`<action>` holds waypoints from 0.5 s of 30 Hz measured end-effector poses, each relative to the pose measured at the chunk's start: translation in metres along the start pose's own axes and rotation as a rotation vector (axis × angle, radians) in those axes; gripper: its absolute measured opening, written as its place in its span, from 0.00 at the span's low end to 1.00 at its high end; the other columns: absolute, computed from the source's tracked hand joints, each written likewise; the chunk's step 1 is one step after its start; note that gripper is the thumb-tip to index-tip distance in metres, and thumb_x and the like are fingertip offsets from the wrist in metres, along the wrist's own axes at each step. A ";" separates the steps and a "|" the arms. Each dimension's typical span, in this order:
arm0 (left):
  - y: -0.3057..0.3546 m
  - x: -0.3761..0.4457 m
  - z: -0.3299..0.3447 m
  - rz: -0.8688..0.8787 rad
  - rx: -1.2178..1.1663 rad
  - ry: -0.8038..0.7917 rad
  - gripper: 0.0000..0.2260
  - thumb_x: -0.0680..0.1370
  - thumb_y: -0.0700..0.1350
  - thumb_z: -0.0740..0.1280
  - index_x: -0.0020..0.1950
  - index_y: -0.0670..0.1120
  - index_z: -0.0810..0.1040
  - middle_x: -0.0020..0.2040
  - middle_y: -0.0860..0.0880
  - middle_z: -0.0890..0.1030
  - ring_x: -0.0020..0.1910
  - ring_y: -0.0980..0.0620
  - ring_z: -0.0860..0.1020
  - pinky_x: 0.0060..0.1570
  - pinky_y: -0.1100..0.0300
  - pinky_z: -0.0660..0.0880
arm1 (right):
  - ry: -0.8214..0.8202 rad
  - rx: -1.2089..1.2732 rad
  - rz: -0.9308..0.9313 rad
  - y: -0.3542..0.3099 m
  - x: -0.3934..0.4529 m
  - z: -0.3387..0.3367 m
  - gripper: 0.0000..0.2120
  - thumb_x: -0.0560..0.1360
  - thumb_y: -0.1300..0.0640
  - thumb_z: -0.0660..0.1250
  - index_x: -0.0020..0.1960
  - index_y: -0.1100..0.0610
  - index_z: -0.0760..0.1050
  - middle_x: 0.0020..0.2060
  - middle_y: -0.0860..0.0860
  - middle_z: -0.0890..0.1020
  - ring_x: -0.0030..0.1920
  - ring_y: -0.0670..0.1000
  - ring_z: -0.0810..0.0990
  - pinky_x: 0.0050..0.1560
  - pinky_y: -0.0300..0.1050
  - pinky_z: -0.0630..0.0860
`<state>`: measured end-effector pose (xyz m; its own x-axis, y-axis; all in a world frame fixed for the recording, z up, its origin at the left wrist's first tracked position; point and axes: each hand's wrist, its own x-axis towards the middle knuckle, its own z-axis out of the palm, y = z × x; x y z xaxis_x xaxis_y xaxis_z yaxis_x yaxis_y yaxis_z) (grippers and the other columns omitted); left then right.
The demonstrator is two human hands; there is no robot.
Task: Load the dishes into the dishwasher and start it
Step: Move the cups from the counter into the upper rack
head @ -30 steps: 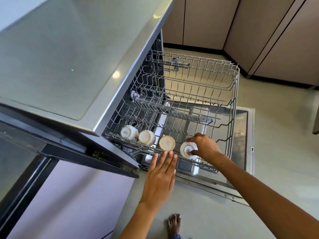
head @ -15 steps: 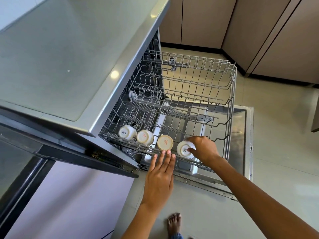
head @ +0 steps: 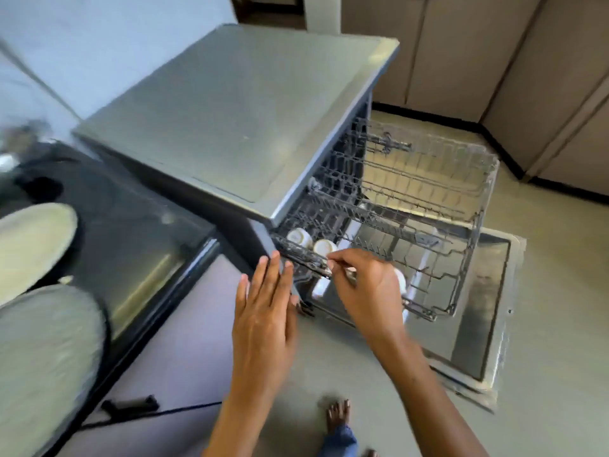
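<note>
mid-loading: cups inverted in upper rack, frame centre. left hand flat, fingers spread; right hand loosely curled, holding nothing (blurred). next, probably: fetching plates at left edge.

Both forearms are bare with no sleeves, the foot is bare, and a blue jeans hem shows.

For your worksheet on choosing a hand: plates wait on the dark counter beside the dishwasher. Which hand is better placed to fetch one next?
Left, probably. The left hand is open, holds nothing and lies on the side of the plates. The right hand hangs over the upper rack by the cups, farther from them.
</note>
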<state>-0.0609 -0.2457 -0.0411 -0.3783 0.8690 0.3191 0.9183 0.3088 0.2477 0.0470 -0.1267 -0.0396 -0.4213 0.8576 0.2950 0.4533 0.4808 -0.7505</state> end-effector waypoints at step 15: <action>-0.095 -0.155 -0.294 -0.711 0.446 0.327 0.21 0.77 0.46 0.55 0.66 0.40 0.75 0.70 0.41 0.71 0.70 0.43 0.68 0.70 0.48 0.56 | -0.472 0.388 -0.605 -0.345 -0.058 0.066 0.05 0.74 0.58 0.68 0.49 0.54 0.80 0.44 0.48 0.84 0.42 0.49 0.82 0.43 0.46 0.78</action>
<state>-0.1237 -0.5230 0.1553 -0.8260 0.2832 0.4874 0.3890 0.9121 0.1292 -0.1373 -0.3543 0.1632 -0.8256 0.2671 0.4970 -0.2185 0.6607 -0.7182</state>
